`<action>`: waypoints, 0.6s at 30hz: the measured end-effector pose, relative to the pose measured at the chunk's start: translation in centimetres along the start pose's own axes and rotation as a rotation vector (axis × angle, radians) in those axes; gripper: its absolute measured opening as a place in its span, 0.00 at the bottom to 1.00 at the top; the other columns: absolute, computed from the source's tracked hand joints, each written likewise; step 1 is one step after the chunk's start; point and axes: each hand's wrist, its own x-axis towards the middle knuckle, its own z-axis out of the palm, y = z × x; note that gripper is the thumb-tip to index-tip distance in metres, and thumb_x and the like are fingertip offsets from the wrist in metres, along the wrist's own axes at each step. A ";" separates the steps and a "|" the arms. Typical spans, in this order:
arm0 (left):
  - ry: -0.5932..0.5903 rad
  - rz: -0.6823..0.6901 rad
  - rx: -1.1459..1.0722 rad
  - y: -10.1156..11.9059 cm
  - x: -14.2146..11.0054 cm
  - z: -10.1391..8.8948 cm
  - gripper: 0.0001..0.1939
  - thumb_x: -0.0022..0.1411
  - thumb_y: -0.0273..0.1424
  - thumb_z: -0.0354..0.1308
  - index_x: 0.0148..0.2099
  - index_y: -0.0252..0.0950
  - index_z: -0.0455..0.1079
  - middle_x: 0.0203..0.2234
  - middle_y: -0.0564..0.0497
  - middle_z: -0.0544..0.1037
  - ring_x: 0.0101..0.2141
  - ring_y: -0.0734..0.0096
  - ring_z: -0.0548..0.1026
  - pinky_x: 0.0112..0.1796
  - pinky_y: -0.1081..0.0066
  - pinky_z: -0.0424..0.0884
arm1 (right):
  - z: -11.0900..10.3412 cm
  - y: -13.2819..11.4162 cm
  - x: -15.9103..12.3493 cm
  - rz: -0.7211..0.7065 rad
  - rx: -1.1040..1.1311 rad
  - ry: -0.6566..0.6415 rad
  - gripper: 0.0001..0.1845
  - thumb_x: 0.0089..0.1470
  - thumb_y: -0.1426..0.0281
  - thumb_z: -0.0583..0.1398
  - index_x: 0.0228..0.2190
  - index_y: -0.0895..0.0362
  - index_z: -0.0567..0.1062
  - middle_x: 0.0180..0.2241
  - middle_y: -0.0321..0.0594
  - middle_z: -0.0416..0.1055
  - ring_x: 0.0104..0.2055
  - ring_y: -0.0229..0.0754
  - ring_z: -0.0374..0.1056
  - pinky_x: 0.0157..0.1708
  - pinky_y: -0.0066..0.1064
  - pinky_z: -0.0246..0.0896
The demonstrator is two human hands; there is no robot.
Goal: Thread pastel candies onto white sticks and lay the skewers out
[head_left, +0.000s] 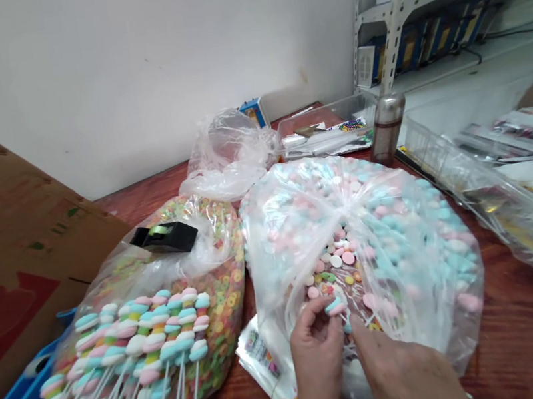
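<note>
My left hand (317, 346) pinches a small stack of blue, pink and white marshmallow candies (335, 306) between thumb and fingers. Close beside it, my right hand (399, 367) is closed at a thin white stick that runs below the stack; its fingers are mostly hidden from above. Both hands are over a large clear bag (420, 242) of pink and blue candies, at its opening, where loose round candies (337, 260) show. To the left, several finished-looking candy skewers (146, 336) on white sticks lie across a bag of coloured ring candies (226, 300).
A black tape dispenser (166, 237) rests on the ring-candy bag. Printed wrappers (261, 355) lie between the bags. Behind are a crumpled plastic bag (229, 155), a clear tray (326, 129) and a metal bottle (388, 127). A cardboard box (11, 219) stands left, a plastic bin (469, 174) right.
</note>
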 end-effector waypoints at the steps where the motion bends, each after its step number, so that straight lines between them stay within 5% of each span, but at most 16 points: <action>1: -0.019 0.029 0.033 -0.2 -0.4 0.1 0.09 0.55 0.28 0.61 0.39 0.37 0.77 0.35 0.46 0.81 0.38 0.63 0.79 0.42 0.65 0.75 | 0.3 0.1 0.1 0.018 0.024 -0.036 0.16 0.52 0.80 0.54 0.43 0.55 0.70 0.22 0.35 0.74 0.18 0.36 0.71 0.16 0.24 0.49; 6: -0.169 0.140 0.270 -0.3 -2.4 -0.5 0.18 0.59 0.24 0.55 0.51 0.41 0.74 0.41 0.46 0.79 0.41 0.63 0.77 0.44 0.65 0.74 | 1.1 2.8 1.2 0.120 0.169 -0.327 0.07 0.55 0.76 0.55 0.33 0.52 0.70 0.25 0.32 0.75 0.23 0.38 0.73 0.18 0.26 0.44; 9: -0.115 0.219 0.444 0.5 -1.7 -1.9 0.22 0.62 0.23 0.51 0.58 0.41 0.69 0.48 0.44 0.77 0.47 0.61 0.75 0.48 0.63 0.71 | 0.8 4.8 1.8 0.184 0.096 -0.335 0.08 0.59 0.74 0.53 0.35 0.51 0.71 0.29 0.35 0.74 0.24 0.41 0.73 0.19 0.28 0.42; 15: -0.127 0.346 0.816 2.0 1.5 -3.7 0.13 0.65 0.23 0.47 0.41 0.38 0.73 0.36 0.46 0.76 0.40 0.60 0.74 0.43 0.59 0.71 | 0.3 4.4 2.7 0.040 0.106 -0.315 0.09 0.53 0.77 0.59 0.36 0.53 0.74 0.31 0.39 0.74 0.30 0.45 0.75 0.25 0.30 0.55; 18: -0.167 0.350 0.888 1.8 2.0 -3.5 0.12 0.64 0.21 0.48 0.40 0.38 0.72 0.35 0.47 0.75 0.39 0.61 0.74 0.43 0.59 0.71 | 0.1 3.2 3.4 -0.020 0.122 -0.319 0.11 0.51 0.79 0.60 0.37 0.55 0.76 0.33 0.42 0.74 0.31 0.46 0.75 0.27 0.31 0.60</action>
